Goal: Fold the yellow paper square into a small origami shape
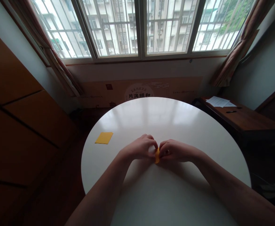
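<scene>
Both hands near center of the desk, close together, fingertips almost meeting. Left hand (144,147): fingers and thumb curled in, pinched on left side of a small yellow piece (157,157). Right hand (176,150): fingers bent, pinched on the piece from the right. Yellow piece sits between the two sets of fingertips, narrow from this angle, partly covered by fingers, lower end sticking out toward the wearer. Looks like paper; can't tell if folded, or if it touches the desktop. Bare forearms come in from the bottom corners, shadows under them.

Yellow square sheet (103,138) flat on the desk, left side near the edge, well apart from the hands. Single sheet or stack, can't tell.

Desk (137,194): round, white, glossy, window light reflected on far half.

Right, past the desk: dark wooden side unit (250,121) with white papers (219,101) and a small dark object (231,112) on top. Left: brown wood paneling (22,135). Behind the desk, low on the wall: printed panel (182,85) with Chinese characters. Above: barred window (118,31), pinkish curtains (231,59) both sides, pale apartment building and some greenery outside.
</scene>
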Motion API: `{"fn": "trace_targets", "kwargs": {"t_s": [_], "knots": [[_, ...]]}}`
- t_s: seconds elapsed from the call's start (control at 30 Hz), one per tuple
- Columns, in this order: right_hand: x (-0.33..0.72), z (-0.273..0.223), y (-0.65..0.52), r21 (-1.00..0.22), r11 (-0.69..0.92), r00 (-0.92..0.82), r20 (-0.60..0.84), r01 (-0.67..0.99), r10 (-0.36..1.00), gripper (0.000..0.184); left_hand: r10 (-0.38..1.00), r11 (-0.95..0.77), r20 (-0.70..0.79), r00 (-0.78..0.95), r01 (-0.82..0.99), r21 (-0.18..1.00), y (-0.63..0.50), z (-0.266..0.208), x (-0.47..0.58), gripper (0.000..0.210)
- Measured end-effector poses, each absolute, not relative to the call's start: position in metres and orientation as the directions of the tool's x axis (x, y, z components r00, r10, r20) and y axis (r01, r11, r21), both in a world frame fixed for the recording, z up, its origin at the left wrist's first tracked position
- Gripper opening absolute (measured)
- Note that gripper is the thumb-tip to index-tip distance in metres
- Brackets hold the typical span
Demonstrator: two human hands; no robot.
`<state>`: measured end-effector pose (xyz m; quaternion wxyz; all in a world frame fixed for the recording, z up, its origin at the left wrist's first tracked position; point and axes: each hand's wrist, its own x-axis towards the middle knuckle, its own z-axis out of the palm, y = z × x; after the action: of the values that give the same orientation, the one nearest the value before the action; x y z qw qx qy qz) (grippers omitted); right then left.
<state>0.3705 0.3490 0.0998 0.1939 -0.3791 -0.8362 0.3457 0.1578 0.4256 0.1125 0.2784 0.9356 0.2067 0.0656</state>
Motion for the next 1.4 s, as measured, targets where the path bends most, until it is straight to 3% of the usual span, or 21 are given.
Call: {"fn": "trace_targets", "kwargs": {"t_s": [0.13,0.3,0.47,0.57,0.67,0.97,1.23,1.4], "knots": [[0.370,0.099,0.350,-0.687,0.474,-0.615,0.051,0.550,0.787,0.017,0.479,-0.765,-0.005,0.878,0.420,0.488,0.416,0.125,0.153,0.022],[0.370,0.097,0.351,-0.663,0.459,-0.602,0.014,0.592,0.798,0.016,0.674,-0.710,-0.014,0.738,0.653,0.264,0.363,0.149,0.136,0.010],[0.369,0.099,0.348,-0.668,0.460,-0.639,-0.030,0.585,0.768,0.014,0.624,-0.727,-0.085,0.777,0.617,0.303,0.287,0.128,0.131,0.019],[0.367,0.102,0.346,-0.652,0.453,-0.640,-0.064,0.608,0.766,0.015,0.601,-0.724,-0.166,0.782,0.621,0.300,0.264,0.103,0.136,0.053],[0.365,0.104,0.345,-0.628,0.467,-0.636,-0.057,0.622,0.769,0.017,0.669,-0.672,-0.137,0.731,0.673,0.310,0.259,0.091,0.145,0.068],[0.362,0.107,0.348,-0.580,0.429,-0.596,-0.125,0.693,0.793,0.014,0.729,-0.651,-0.176,0.662,0.749,0.125,0.261,0.106,0.164,0.063],[0.365,0.106,0.349,-0.610,0.423,-0.599,-0.108,0.670,0.793,0.013,0.750,-0.637,-0.120,0.651,0.759,0.137,0.261,0.092,0.167,0.065],[0.371,0.110,0.345,-0.713,0.348,-0.587,-0.109,0.608,0.802,0.027,0.755,-0.629,-0.116,0.645,0.763,0.147,0.262,0.092,0.168,0.063]]}}
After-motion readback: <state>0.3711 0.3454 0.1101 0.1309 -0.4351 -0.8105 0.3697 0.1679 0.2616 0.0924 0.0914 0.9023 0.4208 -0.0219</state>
